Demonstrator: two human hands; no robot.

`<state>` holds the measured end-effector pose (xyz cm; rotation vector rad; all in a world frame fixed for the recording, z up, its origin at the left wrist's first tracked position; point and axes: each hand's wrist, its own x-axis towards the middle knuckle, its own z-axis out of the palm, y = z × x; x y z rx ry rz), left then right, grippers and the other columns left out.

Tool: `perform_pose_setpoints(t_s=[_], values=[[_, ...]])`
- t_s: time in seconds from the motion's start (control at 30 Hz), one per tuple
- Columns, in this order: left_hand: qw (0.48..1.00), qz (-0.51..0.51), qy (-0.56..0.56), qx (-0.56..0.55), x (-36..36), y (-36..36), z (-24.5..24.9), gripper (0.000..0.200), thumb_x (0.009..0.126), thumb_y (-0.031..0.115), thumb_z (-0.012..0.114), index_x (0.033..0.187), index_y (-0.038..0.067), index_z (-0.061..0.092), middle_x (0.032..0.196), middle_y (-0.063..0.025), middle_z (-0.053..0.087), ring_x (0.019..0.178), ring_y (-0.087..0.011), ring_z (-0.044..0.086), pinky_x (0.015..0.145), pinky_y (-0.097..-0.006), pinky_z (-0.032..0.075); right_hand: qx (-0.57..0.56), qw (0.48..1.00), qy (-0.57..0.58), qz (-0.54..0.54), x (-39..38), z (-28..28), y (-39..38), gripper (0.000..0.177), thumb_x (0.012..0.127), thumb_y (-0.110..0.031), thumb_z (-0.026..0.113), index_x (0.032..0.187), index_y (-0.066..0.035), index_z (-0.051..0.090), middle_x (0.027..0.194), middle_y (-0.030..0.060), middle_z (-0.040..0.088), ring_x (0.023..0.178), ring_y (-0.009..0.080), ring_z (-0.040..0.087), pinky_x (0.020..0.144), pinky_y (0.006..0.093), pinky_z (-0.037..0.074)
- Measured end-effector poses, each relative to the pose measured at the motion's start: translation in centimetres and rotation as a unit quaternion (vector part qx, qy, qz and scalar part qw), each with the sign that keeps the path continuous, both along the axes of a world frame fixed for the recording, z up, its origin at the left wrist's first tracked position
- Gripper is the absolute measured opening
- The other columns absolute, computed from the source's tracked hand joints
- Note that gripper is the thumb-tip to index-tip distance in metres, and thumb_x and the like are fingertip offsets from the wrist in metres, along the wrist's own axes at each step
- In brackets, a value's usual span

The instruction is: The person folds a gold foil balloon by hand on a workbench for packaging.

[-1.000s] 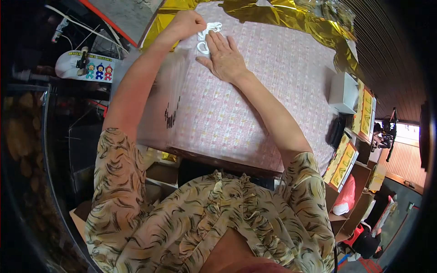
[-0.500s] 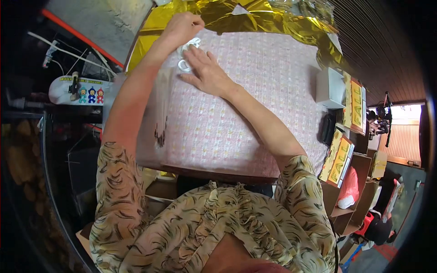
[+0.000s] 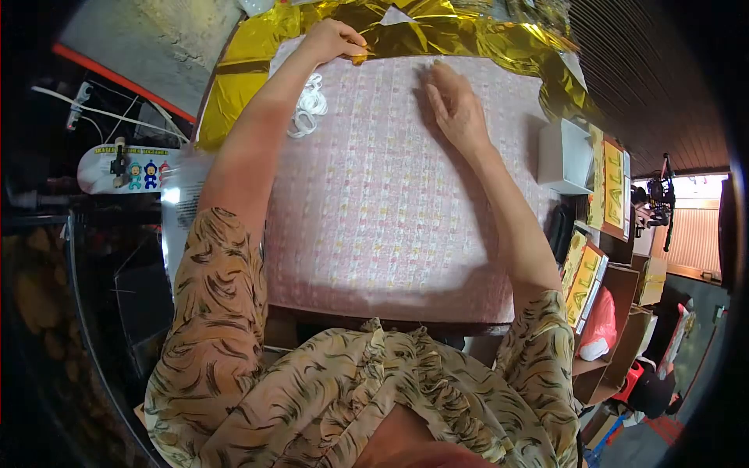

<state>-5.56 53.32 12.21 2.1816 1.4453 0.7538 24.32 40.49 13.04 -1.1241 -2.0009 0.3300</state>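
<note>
Head view: the left hand (image 3: 334, 39) is closed, thumb and fingers pinched on the near edge of the crinkled gold foil sheet (image 3: 476, 35). The right hand (image 3: 456, 105) is released: it lies flat, palm down, fingers extended, on the pink patterned cloth-covered surface (image 3: 390, 218).

The crinkled gold foil sheet lies beyond both hands, along the far edge of the surface. Its long axis runs from side to side, across the line of the forearms, and it drapes past the corner outboard of the right hand. The left hand is the nearer one, already in contact. The right hand's fingertips stop just short of the foil edge, and whether they touch it cannot be told.

A cluster of white plastic rings (image 3: 308, 109) lies on the surface just beside the left forearm, behind the left hand and untouched. A white rectangular box (image 3: 563, 154) stands outboard of the right hand, apart from it.
</note>
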Motion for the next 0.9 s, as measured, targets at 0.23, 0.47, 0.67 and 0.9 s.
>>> perform_pose_setpoints(t_s=[0.23, 0.47, 0.67, 0.9], values=[[0.998, 0.035, 0.055, -0.001, 1.1, 0.7, 1.1, 0.023, 0.082, 0.032, 0.082, 0.096, 0.014, 0.082, 0.088, -0.0064, 0.077, 0.081, -0.016, 0.071, 0.075, -0.0322, 0.054, 0.026, 0.998, 0.022, 0.05, -3.7, -0.7, 7.4, 0.035, 0.098, -0.009, 0.06, 0.133, -0.001, 0.061, 0.119, 0.0267, 0.069, 0.111, 0.0372, 0.069, 0.093, 0.0402, 0.054], [0.994, -0.039, 0.103, -0.007, 3.2, 4.6, 5.1, 0.026, 0.085, 0.032, 0.076, 0.093, 0.007, 0.078, 0.086, -0.0138, 0.074, 0.078, -0.0302, 0.071, 0.07, -0.0418, 0.054, 0.011, 0.994, -0.069, -0.084, -8.1, 0.4, 10.3, 0.036, 0.087, -0.028, 0.074, 0.112, -0.003, 0.069, 0.093, 0.0221, 0.073, 0.09, 0.0421, 0.07, 0.08, 0.0498, 0.056], [0.903, -0.033, 0.033, 0.427, 6.1, 1.1, 7.6, 0.027, 0.087, 0.027, 0.073, 0.08, 0.002, 0.072, 0.08, -0.0155, 0.071, 0.073, -0.0352, 0.067, 0.065, -0.0439, 0.051, -0.02, 0.985, 0.074, -0.155, -7.7, -0.2, 15.7, 0.021, 0.083, -0.022, 0.072, 0.091, -0.003, 0.072, 0.084, 0.022, 0.072, 0.078, 0.041, 0.07, 0.076, 0.0486, 0.056], [0.969, 0.02, 0.062, 0.236, 9.5, 0.8, 1.2, 0.025, 0.089, 0.023, 0.073, 0.103, 0.003, 0.069, 0.101, -0.0186, 0.067, 0.099, -0.0385, 0.065, 0.088, -0.0449, 0.053, -0.156, 0.942, 0.277, -0.108, -3.9, 3.8, 20.3, 0.025, 0.095, -0.018, 0.067, 0.109, 0.003, 0.07, 0.094, 0.0133, 0.071, 0.076, 0.0228, 0.063, 0.066, 0.0401, 0.051]])
